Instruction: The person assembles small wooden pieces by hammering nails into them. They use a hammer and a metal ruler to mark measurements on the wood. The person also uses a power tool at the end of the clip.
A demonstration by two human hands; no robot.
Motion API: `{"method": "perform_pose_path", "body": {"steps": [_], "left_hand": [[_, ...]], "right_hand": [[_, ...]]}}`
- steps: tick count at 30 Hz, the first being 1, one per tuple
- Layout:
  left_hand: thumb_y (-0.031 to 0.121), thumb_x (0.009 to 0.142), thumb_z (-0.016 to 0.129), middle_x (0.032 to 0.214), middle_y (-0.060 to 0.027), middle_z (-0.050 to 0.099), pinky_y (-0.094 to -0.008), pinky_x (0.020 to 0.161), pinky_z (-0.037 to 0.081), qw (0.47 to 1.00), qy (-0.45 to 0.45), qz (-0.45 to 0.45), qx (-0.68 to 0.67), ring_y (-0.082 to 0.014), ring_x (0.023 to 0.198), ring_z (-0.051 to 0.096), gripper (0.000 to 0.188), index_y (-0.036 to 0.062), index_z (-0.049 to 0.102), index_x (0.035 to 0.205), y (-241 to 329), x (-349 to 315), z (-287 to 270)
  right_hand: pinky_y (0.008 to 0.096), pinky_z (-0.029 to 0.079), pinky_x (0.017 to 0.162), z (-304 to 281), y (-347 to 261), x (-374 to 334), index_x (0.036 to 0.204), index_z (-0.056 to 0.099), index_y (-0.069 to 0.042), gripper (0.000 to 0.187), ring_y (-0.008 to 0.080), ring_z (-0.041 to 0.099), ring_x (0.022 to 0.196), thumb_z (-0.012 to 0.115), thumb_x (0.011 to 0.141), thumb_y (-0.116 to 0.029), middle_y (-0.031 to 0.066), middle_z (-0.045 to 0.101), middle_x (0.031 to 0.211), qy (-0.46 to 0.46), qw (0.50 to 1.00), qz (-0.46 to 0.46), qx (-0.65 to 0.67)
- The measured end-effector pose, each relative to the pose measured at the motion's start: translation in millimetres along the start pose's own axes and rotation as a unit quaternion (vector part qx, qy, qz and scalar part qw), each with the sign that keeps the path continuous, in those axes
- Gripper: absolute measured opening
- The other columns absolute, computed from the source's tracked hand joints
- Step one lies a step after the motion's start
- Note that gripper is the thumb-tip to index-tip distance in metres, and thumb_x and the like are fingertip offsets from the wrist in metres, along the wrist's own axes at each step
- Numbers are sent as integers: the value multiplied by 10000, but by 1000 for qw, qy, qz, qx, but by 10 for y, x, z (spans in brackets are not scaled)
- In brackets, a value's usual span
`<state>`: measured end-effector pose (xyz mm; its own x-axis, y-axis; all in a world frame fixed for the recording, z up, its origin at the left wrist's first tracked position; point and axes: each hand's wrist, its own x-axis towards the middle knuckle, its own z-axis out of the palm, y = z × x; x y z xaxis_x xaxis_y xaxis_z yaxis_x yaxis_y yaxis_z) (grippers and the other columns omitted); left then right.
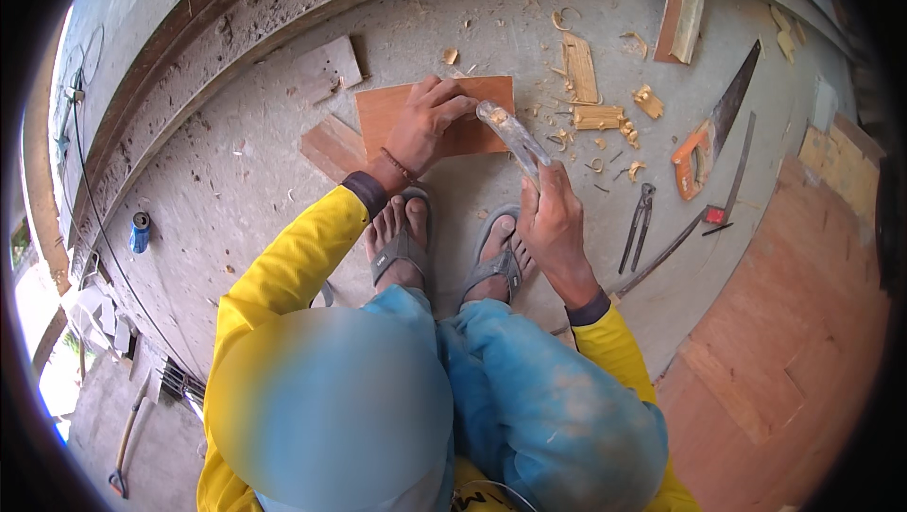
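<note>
A reddish-brown plywood piece [484,142] lies on the concrete floor in front of my feet. My left hand [430,125] rests over it, thumb and fingers pinched together at the tips. Whatever sits between those fingertips is too small to make out. My right hand [556,219] is wrapped round a worn grey hammer [518,142], holding it at a slant. The hammer's head end is over the plywood, close beside my left fingertips. Another thin wooden piece [331,145] shows at the plywood's left edge.
Right of the plywood lie wood offcuts [580,68], curled shavings, pincers [639,227], an orange-handled handsaw [697,162] and a long thin bar [671,247]. Large plywood sheets [756,342] cover the right side. A blue can [140,233] and a black cable [109,266] are left.
</note>
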<state>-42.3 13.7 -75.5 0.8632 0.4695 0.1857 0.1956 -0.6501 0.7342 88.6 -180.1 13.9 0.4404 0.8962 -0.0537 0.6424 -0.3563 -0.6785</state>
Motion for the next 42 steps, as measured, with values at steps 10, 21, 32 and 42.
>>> {"method": "perform_pose_path", "body": {"steps": [10, 21, 32, 42], "left_hand": [[52, 831, 599, 1037, -82, 577, -403, 896, 462, 1000, -8, 4, 11, -300, 987, 531, 281, 84, 679, 1099, -5, 26, 8], [58, 841, 614, 1017, -76, 579, -399, 884, 464, 1000, -3, 4, -10, -297, 956, 528, 236, 93, 678, 1066, -13, 18, 12], [56, 843, 608, 1021, -79, 581, -398, 893, 467, 1000, -6, 4, 0, -300, 964, 523, 234, 80, 674, 1066, -6, 3, 7], [65, 839, 624, 1011, -60, 601, -389, 895, 466, 1000, 1, 7, -21, -286, 957, 539, 179, 103, 672, 1007, 0, 20, -2]], "right_hand": [[492, 543, 758, -10, -43, 16, 1284, 528, 20, 321, 451, 662, 918, 567, 972, -48, 228, 626, 1104, 14, 1000, -15, 9], [497, 535, 773, 4, 65, 14, 1272, 522, 45, 321, 464, 648, 949, 573, 974, -62, 252, 619, 1071, 6, 1000, 6, -18], [496, 540, 756, -4, -14, 4, 1262, 541, 37, 318, 458, 661, 910, 583, 960, -52, 250, 639, 1056, 30, 999, -11, 5], [505, 529, 802, 26, 10, -6, 1300, 536, 47, 353, 483, 654, 961, 570, 974, -82, 292, 650, 1095, -3, 999, 46, 19]]}}
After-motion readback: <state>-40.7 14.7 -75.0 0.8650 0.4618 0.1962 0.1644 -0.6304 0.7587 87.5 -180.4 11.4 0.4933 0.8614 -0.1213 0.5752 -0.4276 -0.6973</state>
